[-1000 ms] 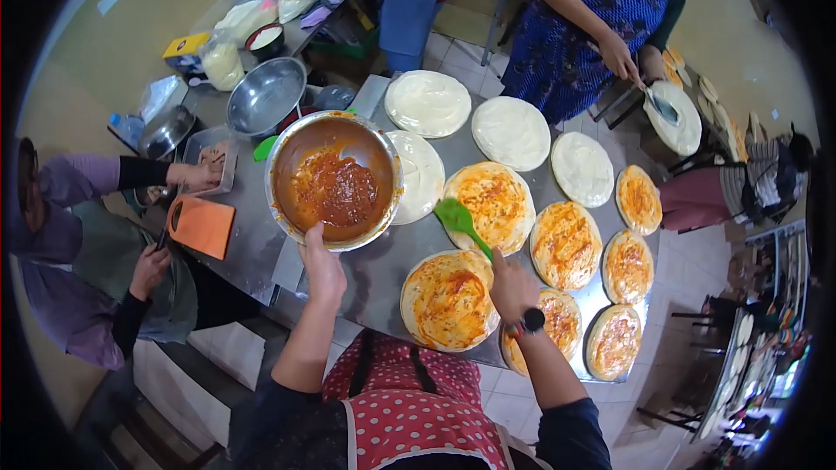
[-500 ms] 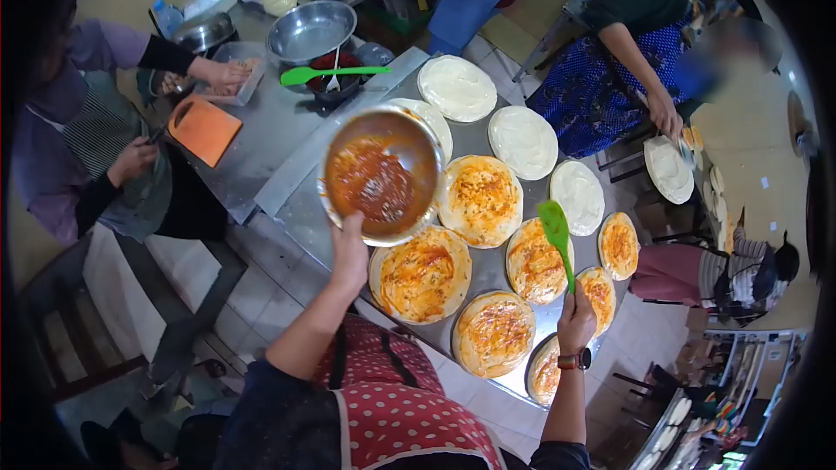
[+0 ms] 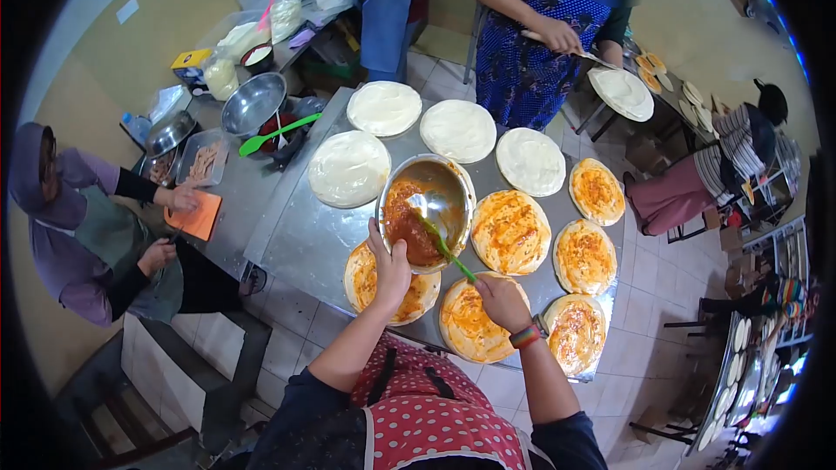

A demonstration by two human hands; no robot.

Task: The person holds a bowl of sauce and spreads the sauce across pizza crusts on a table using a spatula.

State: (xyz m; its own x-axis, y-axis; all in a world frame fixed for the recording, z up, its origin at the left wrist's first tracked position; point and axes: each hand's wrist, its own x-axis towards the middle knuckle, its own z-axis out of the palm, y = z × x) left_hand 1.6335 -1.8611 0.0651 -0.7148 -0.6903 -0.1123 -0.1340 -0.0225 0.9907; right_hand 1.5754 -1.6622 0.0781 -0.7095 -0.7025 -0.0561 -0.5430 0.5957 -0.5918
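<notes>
My left hand [image 3: 389,271] grips the lower rim of a metal mixing bowl [image 3: 452,190], tilted over the table. Red-orange sauce [image 3: 404,228] coats one side of its inside. In my right hand [image 3: 503,303] is a green spatula [image 3: 458,265], its head down in the sauce. Around and under the bowl lie several round flatbreads [image 3: 511,231] smeared with the sauce. Farther back are several rounds covered in white cream [image 3: 349,169]. The bowl partly hides the breads beneath it.
A metal table [image 3: 283,216] carries the rounds. At left, a person's hands work over an orange cutting board [image 3: 202,214] beside a plastic tub [image 3: 205,157]. Another green spatula [image 3: 279,134] rests near an empty metal bowl [image 3: 254,103]. Across, a person in a blue apron [image 3: 525,57] holds a cream-covered round [image 3: 620,94].
The spatula has gone from above the breads at right into the bowl, as my right hand moved left. The bowl shifted right and lower in view. The camera view has turned.
</notes>
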